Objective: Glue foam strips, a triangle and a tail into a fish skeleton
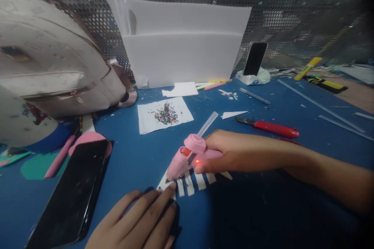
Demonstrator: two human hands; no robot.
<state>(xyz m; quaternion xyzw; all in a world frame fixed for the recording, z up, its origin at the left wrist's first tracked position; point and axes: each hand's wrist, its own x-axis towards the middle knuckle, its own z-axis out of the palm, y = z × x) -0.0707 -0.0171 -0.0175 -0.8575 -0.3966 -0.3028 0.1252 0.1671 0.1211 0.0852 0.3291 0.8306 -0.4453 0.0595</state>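
My right hand is wrapped round a pink hot glue gun with a clear glue stick poking out of its back and a red light lit on its side. The nozzle points down-left at a row of white paper strips lying on the blue mat. My left hand lies flat on the mat at the bottom, fingers stretched out, its fingertips pressing the left end of the strips.
A black phone lies at the left beside a pink pen. A white bag stands behind. White paper with glitter, a red craft knife, white foam boards and a propped phone lie further back.
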